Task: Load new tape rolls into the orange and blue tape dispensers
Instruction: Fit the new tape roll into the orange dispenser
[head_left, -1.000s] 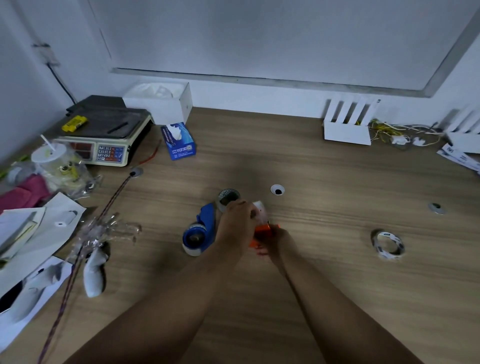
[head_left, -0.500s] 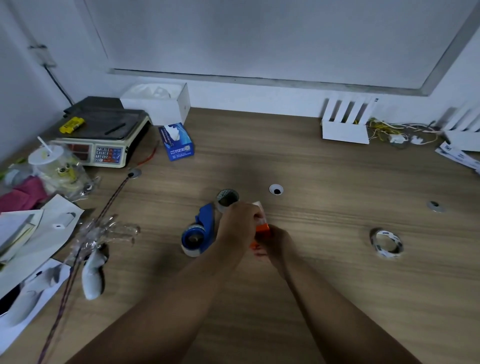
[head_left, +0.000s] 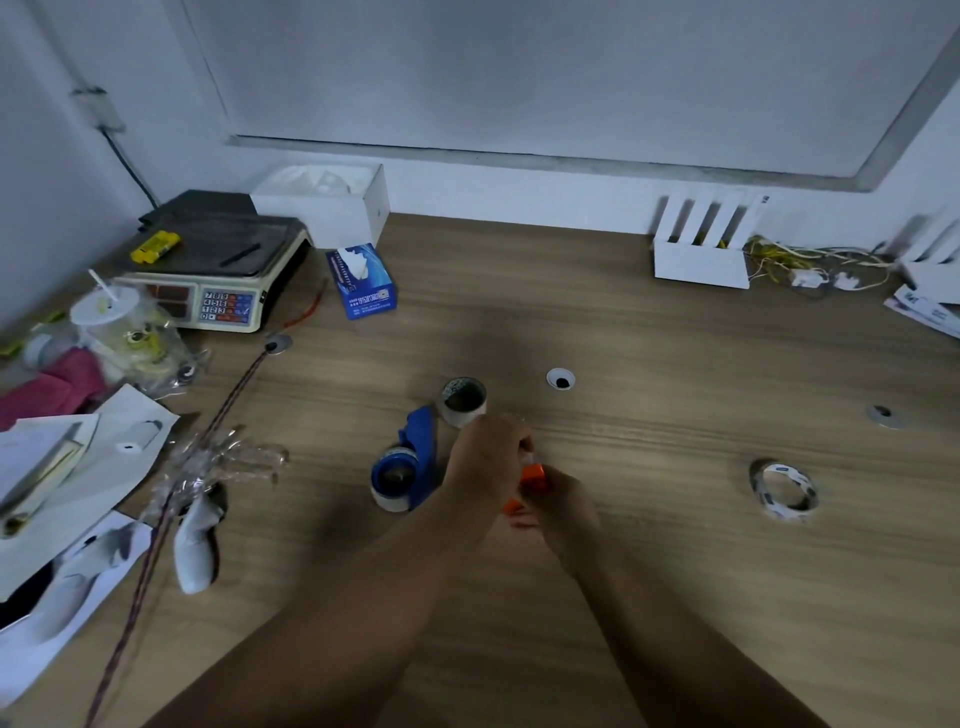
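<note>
1. Both hands meet over the brown wood-grain tabletop (head_left: 649, 545); the left hand (head_left: 485, 462) and right hand (head_left: 563, 496) curl closed around the small orange plastic tape dispenser (head_left: 532, 477).
2. The blue plastic tape dispenser (head_left: 410, 465), a roll mounted in it, lies just left.
3. A loose thin tape roll (head_left: 784, 488) lies well apart, right.

Both hands (head_left: 524, 478) mid-table (head_left: 675, 597), loaded dispenser (head_left: 408, 467) just left, spare roll (head_left: 463, 401) behind, another roll (head_left: 784, 489) far right
</note>
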